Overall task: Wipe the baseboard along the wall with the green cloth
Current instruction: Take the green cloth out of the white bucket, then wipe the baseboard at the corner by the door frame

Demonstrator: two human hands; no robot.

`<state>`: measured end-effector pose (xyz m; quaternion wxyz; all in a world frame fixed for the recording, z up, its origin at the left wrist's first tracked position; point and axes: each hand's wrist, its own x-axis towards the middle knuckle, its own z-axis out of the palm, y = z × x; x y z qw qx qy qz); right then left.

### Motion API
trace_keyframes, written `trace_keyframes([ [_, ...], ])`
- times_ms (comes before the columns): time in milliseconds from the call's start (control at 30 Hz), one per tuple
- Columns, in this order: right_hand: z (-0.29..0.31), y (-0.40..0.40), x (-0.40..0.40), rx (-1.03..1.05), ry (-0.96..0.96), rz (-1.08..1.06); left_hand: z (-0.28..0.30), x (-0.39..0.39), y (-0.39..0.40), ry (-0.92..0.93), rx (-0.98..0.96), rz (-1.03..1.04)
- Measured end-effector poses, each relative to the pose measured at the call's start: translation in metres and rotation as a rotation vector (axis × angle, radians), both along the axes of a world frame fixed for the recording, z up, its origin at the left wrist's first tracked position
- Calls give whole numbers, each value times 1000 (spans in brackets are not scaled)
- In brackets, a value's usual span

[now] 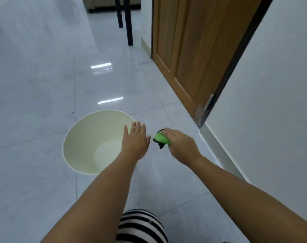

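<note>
The right hand (179, 143) is closed over the green cloth (161, 138), which is bunched into a wad with a dark edge hanging below it. The cloth is held above the floor (44, 85), just to the right of the pale basin (68, 137) and well short of the baseboard (219, 146). The left hand (136, 139) is spread flat and holds nothing; it hovers over the basin's right rim, close beside the cloth.

The baseboard runs along the wall (271, 102), right of the basin, ending at the wooden door (184, 50) beyond it.

Assessment: wiping has not begun; the step in hand appears to be readying the cloth by the basin. The next move calls for carrying the cloth rightward from the basin, pressing it against the baseboard and drawing it along.

Whether the basin holds water cannot be told.
</note>
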<state>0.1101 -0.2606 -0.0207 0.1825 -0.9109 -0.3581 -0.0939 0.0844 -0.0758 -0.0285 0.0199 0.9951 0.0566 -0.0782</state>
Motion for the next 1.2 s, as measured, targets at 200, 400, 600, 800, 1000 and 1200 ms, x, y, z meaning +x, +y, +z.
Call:
trace_keyframes([
  [200, -28, -91, 45, -45, 112, -228, -28, 65, -73, -20, -18, -165],
  [400, -98, -138, 95, -80, 230, -359, -118, 121, -124, 85, -49, -262],
  [600, -179, -138, 146, -193, 292, -408, -214, 151, -126, 173, -81, -244],
  [800, -211, -115, 202, -411, -37, -369, -288, 166, -111, 66, -101, -78],
  [1000, -268, -110, 210, -551, 546, -503, -324, 157, -113, -99, -191, 16],
  [1200, -261, -134, 160, -553, 504, -629, -313, 151, -125, -14, -204, 42],
])
